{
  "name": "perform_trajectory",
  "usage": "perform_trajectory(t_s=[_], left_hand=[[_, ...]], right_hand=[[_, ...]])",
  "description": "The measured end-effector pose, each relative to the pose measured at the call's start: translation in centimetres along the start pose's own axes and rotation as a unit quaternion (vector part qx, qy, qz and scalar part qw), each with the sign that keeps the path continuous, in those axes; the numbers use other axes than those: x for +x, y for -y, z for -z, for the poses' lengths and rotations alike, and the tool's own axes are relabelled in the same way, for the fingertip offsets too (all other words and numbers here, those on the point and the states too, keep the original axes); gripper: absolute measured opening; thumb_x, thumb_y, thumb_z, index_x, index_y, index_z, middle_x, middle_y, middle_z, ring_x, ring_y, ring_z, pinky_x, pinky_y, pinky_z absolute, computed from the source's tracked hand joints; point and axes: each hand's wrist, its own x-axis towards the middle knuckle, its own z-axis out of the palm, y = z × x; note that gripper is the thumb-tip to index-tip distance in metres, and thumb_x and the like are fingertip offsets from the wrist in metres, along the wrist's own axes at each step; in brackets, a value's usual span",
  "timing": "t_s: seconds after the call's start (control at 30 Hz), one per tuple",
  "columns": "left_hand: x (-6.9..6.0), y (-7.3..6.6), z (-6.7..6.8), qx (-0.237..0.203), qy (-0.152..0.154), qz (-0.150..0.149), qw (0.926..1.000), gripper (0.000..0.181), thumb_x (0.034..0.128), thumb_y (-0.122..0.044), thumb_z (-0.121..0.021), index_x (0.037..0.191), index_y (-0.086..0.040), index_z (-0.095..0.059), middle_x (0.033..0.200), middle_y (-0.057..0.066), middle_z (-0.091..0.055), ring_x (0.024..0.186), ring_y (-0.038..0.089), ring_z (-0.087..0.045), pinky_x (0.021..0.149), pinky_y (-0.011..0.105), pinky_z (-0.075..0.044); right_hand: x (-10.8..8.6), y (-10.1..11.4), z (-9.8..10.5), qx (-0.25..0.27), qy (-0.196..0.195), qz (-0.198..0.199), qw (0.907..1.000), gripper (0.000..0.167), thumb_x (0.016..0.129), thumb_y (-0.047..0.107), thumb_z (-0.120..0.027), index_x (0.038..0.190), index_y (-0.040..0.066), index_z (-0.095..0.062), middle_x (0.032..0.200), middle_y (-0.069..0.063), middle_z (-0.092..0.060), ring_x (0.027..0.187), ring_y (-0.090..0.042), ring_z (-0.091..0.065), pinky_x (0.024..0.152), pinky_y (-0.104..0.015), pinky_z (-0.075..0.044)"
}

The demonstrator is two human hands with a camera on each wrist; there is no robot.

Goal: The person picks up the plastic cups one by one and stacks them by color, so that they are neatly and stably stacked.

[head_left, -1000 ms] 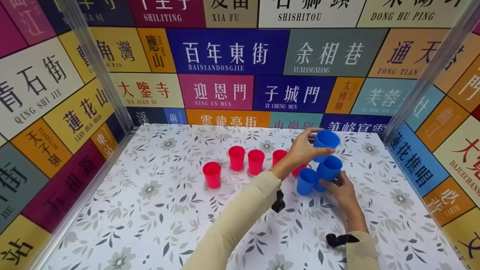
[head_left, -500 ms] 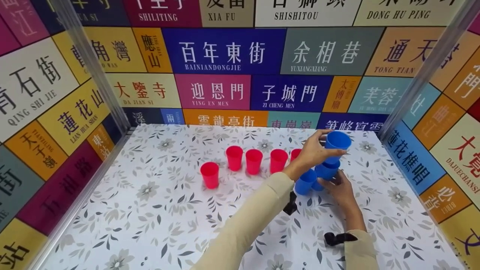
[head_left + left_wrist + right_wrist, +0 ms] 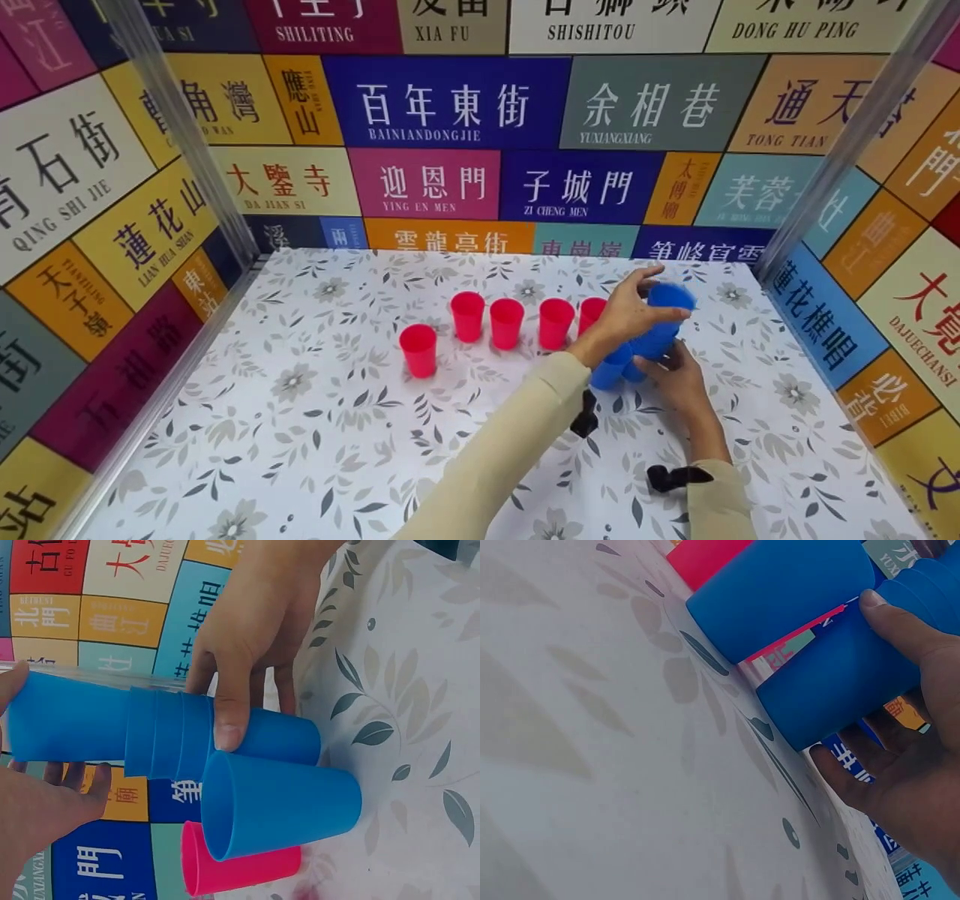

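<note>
My left hand [image 3: 630, 309] holds the uppermost blue cup [image 3: 75, 716] by its rim end, its lower part inside a stack of nested blue cups [image 3: 176, 733]. My right hand [image 3: 684, 379] grips that stack low down, with the thumb [image 3: 896, 622] on one side and fingers beneath in the right wrist view. The stack stands upright on the table. Beside it, to the left in the head view, stands a single blue cup [image 3: 611, 367], close against the stack and partly hidden by my left forearm in the head view.
Several red cups stand upright left of the blue ones: one nearer me [image 3: 418, 351], the others in a row behind, such as this red cup [image 3: 507, 324]. A flower-patterned cloth [image 3: 315, 442] covers the table. Sign-covered panels [image 3: 450, 97] enclose the back and sides.
My left hand moved right with the blue cup until it was over the stack, then lowered it into the cups below. My right hand stayed at the stack's base.
</note>
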Motion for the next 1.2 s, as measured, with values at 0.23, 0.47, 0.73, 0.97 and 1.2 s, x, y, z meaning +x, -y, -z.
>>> perform_trajectory(t_s=[0.23, 0.47, 0.73, 0.97, 1.2], left_hand=[[-0.3, 0.5, 0.7, -0.012, -0.012, 0.018, 0.9997, 0.073, 0.0801, -0.029, -0.085, 0.144, -0.034, -0.05, 0.14, -0.004, -0.061, 0.131, 0.015, -0.055, 0.109, 0.037, -0.048], [-0.9, 0.9, 1.5, -0.091, -0.035, 0.025, 0.9949, 0.066, 0.081, -0.025, -0.084, 0.14, -0.033, -0.055, 0.135, -0.005, -0.065, 0.127, 0.014, -0.059, 0.106, 0.035, -0.051], [-1.8, 2.0, 2.5, -0.139, -0.044, 0.006, 0.9892, 0.062, 0.084, -0.02, -0.081, 0.141, -0.026, -0.056, 0.136, 0.002, -0.064, 0.128, 0.018, -0.059, 0.103, 0.034, -0.053], [-3.2, 3.9, 3.0, -0.141, -0.052, -0.027, 0.9882, 0.059, 0.0861, -0.015, -0.079, 0.14, -0.024, -0.056, 0.138, 0.004, -0.063, 0.13, 0.023, -0.058, 0.105, 0.035, -0.052], [-4.3, 5.9, 3.6, -0.099, -0.053, -0.056, 0.9921, 0.065, 0.0856, -0.017, -0.079, 0.144, -0.018, -0.052, 0.142, 0.01, -0.059, 0.135, 0.03, -0.054, 0.11, 0.042, -0.048]], right_hand=[[0.0, 0.0, 0.0, 0.005, 0.004, -0.002, 1.0, 0.103, 0.089, 0.053, -0.07, 0.162, 0.016, -0.008, 0.166, -0.02, -0.02, 0.153, -0.041, -0.023, 0.123, -0.056, -0.025], [-0.1, 0.1, 0.0, 0.017, 0.002, 0.002, 0.9999, 0.101, 0.09, 0.049, -0.07, 0.162, 0.014, -0.01, 0.166, -0.021, -0.022, 0.152, -0.042, -0.025, 0.122, -0.057, -0.025], [-0.2, 0.2, 0.0, 0.019, 0.002, -0.003, 0.9998, 0.103, 0.089, 0.051, -0.071, 0.162, 0.015, -0.008, 0.166, -0.021, -0.021, 0.152, -0.042, -0.026, 0.121, -0.056, -0.028], [0.0, -0.1, -0.2, 0.044, 0.0, 0.009, 0.999, 0.096, 0.093, 0.038, -0.071, 0.162, 0.014, -0.01, 0.166, -0.02, -0.022, 0.152, -0.041, -0.025, 0.122, -0.054, -0.027], [0.0, -0.1, -0.2, 0.04, -0.008, 0.022, 0.9989, 0.093, 0.093, 0.035, -0.072, 0.161, 0.012, -0.014, 0.164, -0.021, -0.025, 0.151, -0.041, -0.029, 0.122, -0.053, -0.029]])
